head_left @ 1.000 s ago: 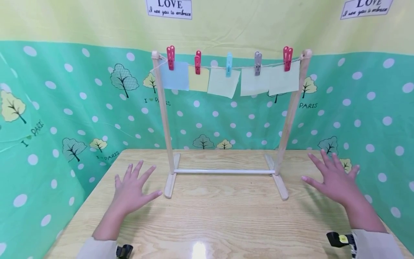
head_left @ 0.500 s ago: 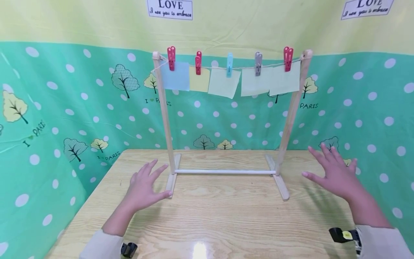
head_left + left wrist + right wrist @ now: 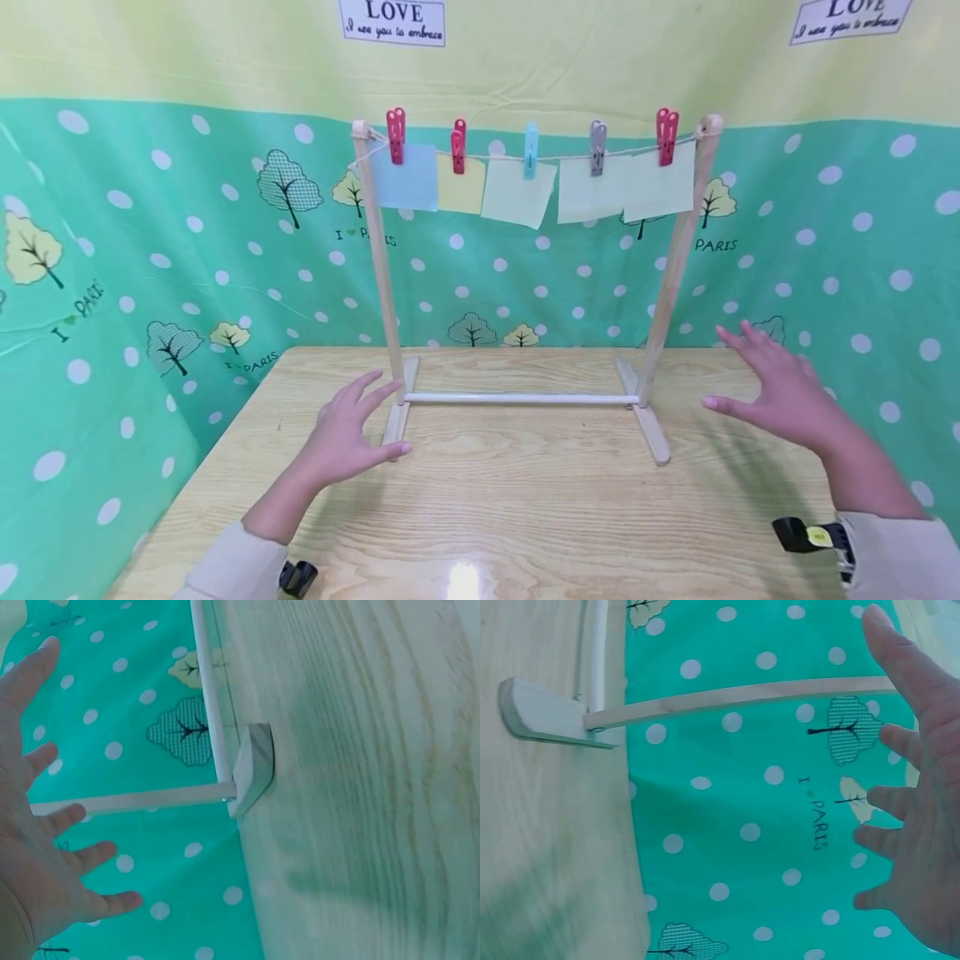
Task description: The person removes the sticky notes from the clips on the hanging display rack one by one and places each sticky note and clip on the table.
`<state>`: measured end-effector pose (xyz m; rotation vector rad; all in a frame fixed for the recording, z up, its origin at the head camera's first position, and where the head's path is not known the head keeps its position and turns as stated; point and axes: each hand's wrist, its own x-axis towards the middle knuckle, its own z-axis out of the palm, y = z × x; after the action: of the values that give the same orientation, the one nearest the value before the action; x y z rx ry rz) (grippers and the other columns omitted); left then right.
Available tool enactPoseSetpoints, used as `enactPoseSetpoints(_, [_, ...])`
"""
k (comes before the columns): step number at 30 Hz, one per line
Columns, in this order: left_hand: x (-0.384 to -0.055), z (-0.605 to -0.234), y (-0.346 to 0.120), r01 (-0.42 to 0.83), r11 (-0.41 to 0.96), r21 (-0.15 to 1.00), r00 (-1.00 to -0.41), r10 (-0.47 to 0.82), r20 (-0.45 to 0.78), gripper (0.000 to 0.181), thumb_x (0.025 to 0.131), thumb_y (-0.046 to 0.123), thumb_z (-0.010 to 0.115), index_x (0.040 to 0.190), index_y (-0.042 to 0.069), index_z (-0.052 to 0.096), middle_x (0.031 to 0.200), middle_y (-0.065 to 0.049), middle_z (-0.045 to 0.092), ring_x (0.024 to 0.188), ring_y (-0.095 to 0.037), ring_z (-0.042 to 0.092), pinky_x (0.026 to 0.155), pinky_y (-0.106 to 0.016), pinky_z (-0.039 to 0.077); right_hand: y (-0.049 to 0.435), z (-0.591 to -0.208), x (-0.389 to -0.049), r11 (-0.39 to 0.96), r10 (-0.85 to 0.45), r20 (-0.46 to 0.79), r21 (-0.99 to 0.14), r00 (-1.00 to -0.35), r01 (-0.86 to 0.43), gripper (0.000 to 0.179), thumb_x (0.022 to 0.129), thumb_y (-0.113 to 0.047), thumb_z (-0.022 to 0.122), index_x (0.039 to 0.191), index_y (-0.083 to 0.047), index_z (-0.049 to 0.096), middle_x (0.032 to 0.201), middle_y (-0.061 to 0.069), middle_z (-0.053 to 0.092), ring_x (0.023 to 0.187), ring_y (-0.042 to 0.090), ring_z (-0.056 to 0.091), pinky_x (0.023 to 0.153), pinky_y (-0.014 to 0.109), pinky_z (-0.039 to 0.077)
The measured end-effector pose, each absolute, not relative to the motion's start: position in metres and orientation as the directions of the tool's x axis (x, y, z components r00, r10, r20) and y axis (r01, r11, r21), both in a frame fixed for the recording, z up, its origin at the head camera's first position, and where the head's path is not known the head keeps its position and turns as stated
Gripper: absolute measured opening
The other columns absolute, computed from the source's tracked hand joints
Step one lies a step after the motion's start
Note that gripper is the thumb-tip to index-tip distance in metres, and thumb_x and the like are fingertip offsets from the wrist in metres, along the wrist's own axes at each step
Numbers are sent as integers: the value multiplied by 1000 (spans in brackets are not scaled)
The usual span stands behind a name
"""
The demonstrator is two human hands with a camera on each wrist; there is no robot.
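Note:
A wooden drying rack stands at the back of the table, with a string tied between its posts. Clipped along the string hang a blue sheet, a yellow sheet and several pale green sheets. The clothespins are red, light blue and grey. My left hand, fingers spread and holding nothing, hovers by the rack's left foot. Off to the right of the right foot, my right hand is also raised with spread fingers.
A white crossbar joins the rack's feet low over the wooden table. Behind and beside the table hangs a green dotted curtain with printed trees. Each wrist wears a small black camera.
My left hand has moved right, closer to the rack's left foot, and turned. The right hand has shifted slightly right and turned. The rack and its sheets stay as they were.

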<state>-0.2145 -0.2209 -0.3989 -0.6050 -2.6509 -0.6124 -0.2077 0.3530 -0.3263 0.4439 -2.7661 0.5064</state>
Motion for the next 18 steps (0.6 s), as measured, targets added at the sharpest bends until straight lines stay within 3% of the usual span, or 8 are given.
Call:
enactPoseSetpoints(7, [-215, -390, -210, 503, 770, 393, -840, 329, 432, 83, 74, 50, 80, 145, 23, 47, 149, -16, 37, 130, -45, 38, 93, -74, 36, 351, -309, -207, 834, -316, 390, -321, -865, -449, 104, 74, -31, 86, 155, -9, 24, 158, 28, 9, 137, 58, 12, 100, 80, 14])
enactPoseSetpoints(18, [-220, -380, -190, 490, 624, 609, -871, 320, 374, 85, 75, 46, 82, 147, 24, 43, 151, -11, 36, 137, -38, 33, 101, -69, 35, 343, -281, -211, 793, -304, 346, -425, -888, -437, 110, 68, -21, 91, 155, -12, 25, 161, 21, 5, 141, 53, 7, 97, 81, 19])
